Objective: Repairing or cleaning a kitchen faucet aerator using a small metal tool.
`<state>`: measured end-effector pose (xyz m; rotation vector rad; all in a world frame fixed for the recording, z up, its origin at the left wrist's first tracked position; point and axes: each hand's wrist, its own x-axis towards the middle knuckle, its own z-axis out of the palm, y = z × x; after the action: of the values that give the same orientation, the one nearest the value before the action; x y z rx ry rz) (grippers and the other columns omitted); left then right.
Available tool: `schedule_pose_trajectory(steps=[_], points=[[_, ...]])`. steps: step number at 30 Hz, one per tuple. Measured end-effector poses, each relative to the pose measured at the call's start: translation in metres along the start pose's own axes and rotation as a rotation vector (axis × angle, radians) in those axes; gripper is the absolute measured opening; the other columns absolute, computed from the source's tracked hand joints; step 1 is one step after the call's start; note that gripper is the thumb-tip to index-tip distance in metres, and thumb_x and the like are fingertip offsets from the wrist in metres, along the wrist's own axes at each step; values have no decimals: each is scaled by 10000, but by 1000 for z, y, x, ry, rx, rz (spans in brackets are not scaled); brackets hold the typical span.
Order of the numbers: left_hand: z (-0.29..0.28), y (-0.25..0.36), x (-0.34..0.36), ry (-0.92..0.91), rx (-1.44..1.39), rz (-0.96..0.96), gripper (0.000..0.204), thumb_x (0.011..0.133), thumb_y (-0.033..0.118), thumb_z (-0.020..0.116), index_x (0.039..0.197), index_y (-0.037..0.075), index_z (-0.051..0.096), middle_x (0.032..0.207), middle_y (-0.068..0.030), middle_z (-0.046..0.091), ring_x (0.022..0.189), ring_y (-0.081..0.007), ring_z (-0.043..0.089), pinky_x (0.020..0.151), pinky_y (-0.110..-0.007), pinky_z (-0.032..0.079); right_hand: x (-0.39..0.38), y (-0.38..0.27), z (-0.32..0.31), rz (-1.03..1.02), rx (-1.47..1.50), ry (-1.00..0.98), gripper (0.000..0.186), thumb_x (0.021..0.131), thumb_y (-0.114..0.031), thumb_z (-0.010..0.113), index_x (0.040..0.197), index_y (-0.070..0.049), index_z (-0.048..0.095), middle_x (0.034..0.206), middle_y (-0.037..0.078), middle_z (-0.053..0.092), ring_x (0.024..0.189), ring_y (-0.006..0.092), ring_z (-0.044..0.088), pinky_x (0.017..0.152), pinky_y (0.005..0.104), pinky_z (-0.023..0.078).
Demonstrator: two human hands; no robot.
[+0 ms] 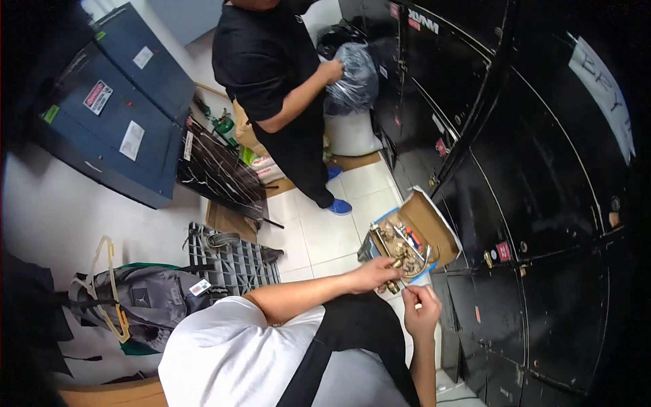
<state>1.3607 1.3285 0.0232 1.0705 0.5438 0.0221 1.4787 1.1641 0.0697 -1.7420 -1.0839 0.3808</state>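
My left hand (375, 274) is closed round a brass-coloured metal piece (392, 287), which looks like a lock cylinder or fitting; its exact kind is too small to tell. Just to the right, my right hand (422, 309) has its fingers pinched together close to that piece. A thin, light-coloured bit seems to show at the fingertips, but I cannot make out what it is. Beyond both hands, an open cardboard box (439, 227) holds several metal parts and tools, among them a tool with a red and blue handle (413, 237).
Black lockers (488, 305) line the right side. Ahead stands a person in black (271, 74), one hand on a dark plastic bag (354, 78). Blue-grey cabinets (115, 115) are at the far left. Nearer left are a grey backpack (149, 298) and a grid rack (237, 261).
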Motion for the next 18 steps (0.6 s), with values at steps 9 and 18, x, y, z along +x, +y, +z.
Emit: schedule_pose_trajectory(steps=[9,18], points=[[6,7,-8,-71,270,211,283,1036,344,633,1067,69,573,687,46,542,541,-39,483,471,-243,377,2,13,1,906,1134,-131,263,992,-124,629,743,-52,588,643,5,536,500,113,454,492,284,397],[7,24,-6,50,-66,55,210,1019,281,667,981,90,588,681,28,557,513,-63,519,467,-245,410,-10,16,0,323,247,-19,144,897,-81,792,951,27,713,734,2,616,599,48,505,584,207,431]])
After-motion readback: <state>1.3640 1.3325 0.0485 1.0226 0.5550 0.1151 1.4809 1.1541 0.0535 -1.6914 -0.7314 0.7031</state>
